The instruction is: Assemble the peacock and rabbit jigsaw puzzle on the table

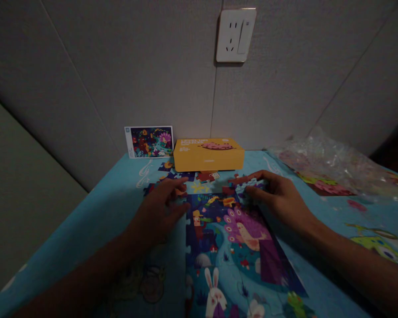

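A partly joined jigsaw puzzle (232, 260) lies in front of me, showing a white rabbit, a pink peacock and a blue winding path. My right hand (278, 194) grips a light-blue patterned puzzle piece (247, 190) between thumb and fingers, just above the puzzle's far right corner. To the left, my left hand (162, 205) hovers beside the puzzle's far left corner, thumb and fingers apart, with nothing visible in its grasp. Beyond the far edge are loose puzzle pieces (207, 176), some partly hidden by my left fingers.
A yellow puzzle box (208, 157) stands near the wall, and a picture card (151, 142) leans upright to its left. Crumpled clear plastic (338, 163) lies at the right over printed sheets. A blue patterned cloth (86, 234) covers the table. A wall socket (236, 35) is above.
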The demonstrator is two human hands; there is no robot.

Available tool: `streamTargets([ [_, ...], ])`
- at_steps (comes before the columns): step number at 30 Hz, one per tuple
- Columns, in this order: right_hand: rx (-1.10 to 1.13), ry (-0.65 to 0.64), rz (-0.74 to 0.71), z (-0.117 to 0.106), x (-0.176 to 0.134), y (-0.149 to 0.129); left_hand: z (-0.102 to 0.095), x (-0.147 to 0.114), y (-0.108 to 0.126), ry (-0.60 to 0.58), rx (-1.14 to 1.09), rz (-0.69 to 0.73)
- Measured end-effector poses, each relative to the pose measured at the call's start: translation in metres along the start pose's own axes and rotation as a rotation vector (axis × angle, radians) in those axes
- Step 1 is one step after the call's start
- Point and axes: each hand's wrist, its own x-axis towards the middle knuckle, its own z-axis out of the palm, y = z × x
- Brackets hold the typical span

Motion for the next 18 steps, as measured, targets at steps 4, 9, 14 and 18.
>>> streamTargets([
  [4,-0.454,0.118,-0.055,-0.023,0.025,0.023,-0.007,0.012,-0.02,0.123,0.309,-0.163],
  [9,-0.751,0.144,-0.186,-0.025,0.033,0.039,-0.003,0.012,-0.035,0.012,0.502,-0.182],
  [14,-0.757,0.252,-0.371,-0.016,0.022,0.026,-0.004,0.014,-0.035,0.013,0.451,-0.232],
  [18,-0.434,0.004,-0.424,0.003,-0.002,0.002,-0.006,0.012,-0.011,0.09,0.328,-0.025],
])
